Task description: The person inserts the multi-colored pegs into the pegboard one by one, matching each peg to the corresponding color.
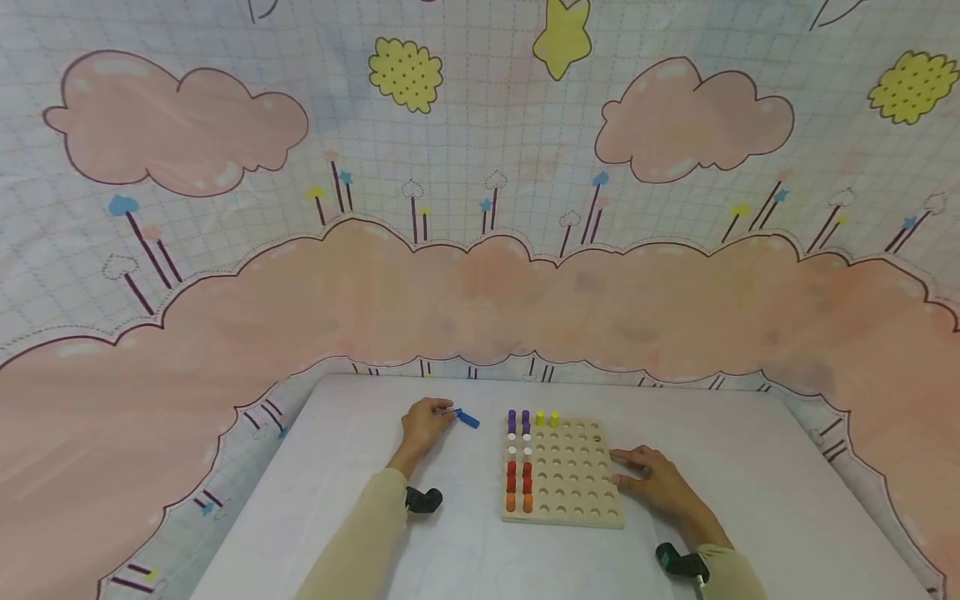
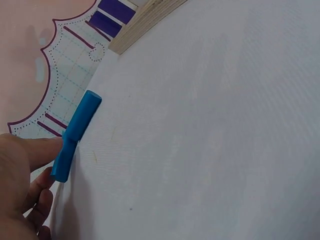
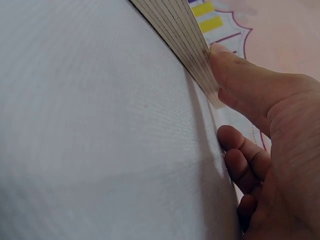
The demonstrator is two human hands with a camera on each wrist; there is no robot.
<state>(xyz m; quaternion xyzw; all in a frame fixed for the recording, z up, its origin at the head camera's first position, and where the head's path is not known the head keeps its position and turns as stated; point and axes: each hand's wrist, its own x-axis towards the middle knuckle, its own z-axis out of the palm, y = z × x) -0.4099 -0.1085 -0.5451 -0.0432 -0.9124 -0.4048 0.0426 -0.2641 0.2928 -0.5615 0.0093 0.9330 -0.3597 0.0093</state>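
Observation:
My left hand (image 1: pixel 426 425) is left of the wooden pegboard (image 1: pixel 562 523), its thumb and finger pinching a blue peg (image 2: pixel 62 167). Against that peg's far end, a second blue peg (image 2: pixel 85 116) shows in the left wrist view; whether the two touch I cannot tell. At the board's right side, my right hand (image 1: pixel 660 485) rests its thumb (image 3: pixel 235 67) on the edge, the other fingers loosely bent. Two columns at the board's left hold purple pegs (image 1: pixel 512 417), white pegs (image 1: pixel 512 452), red pegs (image 1: pixel 527 477) and orange pegs (image 1: pixel 511 502). Two yellow pegs (image 1: pixel 554 419) stand in the back row.
A white cloth covers the table (image 1: pixel 465 550) under the board. Behind it hangs a curtain (image 1: pixel 480 308) printed with clouds and stars. Each wrist carries a small black camera (image 1: pixel 425 501).

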